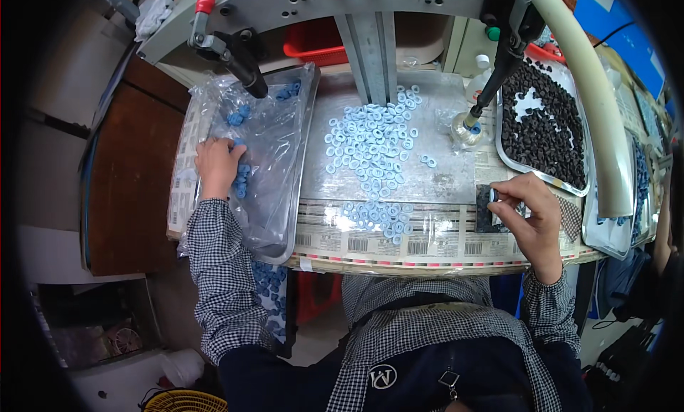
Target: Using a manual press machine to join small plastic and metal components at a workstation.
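Observation:
My left hand (217, 166) is over a metal tray (308, 98) lined with clear plastic. Its thumb and fingertips close on a small dark-blue piece (239, 142), while more blue pieces (242, 180) lie beside the thumb. On the right, my right hand (529, 211) pinches a small light-blue ring (492, 195) between thumb and forefinger, just above a dark block (486, 211) at the table's front. Between my hands, many light-blue oval rings (374, 145) are spread over a metal plate (445, 177) and the printed covering in front of it.
A metal frame post (367, 48) rises behind the rings. Toggle clamps (242, 66) hang at left and right, the right one above a round clear fitting (467, 130). A tray of dark pieces (545, 120) sits far right, beneath a pale curved tube (605, 91). A red basket (317, 41) stands behind.

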Demonstrator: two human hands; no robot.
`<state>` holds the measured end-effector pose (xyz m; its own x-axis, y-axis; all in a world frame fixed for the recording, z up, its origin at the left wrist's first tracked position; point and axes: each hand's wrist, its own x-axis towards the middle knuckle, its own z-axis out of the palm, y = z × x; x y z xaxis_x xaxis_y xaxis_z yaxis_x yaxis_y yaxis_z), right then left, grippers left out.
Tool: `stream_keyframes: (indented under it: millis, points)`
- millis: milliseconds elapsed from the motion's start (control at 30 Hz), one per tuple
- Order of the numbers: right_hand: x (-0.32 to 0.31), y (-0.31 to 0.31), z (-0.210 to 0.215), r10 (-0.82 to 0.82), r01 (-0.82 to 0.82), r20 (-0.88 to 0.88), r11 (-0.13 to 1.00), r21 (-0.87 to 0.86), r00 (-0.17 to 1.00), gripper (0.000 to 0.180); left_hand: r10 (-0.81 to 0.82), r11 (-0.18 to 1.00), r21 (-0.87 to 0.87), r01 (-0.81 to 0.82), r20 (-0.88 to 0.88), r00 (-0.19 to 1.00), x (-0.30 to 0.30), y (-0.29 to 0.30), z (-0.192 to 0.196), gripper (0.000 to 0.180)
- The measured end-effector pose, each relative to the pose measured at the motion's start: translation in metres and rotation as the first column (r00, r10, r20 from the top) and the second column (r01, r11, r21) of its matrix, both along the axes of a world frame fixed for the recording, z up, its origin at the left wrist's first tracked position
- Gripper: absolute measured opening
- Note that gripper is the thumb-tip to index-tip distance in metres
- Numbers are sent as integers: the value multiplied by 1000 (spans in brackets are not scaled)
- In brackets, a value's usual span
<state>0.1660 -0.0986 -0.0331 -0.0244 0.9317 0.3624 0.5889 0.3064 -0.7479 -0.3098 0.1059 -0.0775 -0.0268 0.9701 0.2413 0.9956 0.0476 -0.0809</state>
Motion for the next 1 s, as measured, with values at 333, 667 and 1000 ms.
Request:
stream_keyframes:
  millis: [333,667,1000]
  points:
    - [25,-13,-12,-70,71,32,997,-36,997,28,-174,984,72,165,619,766,45,-17,16,23]
    - [58,-15,-12,-105,118,109,985,-126,988,23,155,911,49,409,880,-449,115,-99,56,30]
    - [57,-18,-24,28,33,443,991,-128,896,19,392,804,-16,594,765,-510,221,-153,10,33]
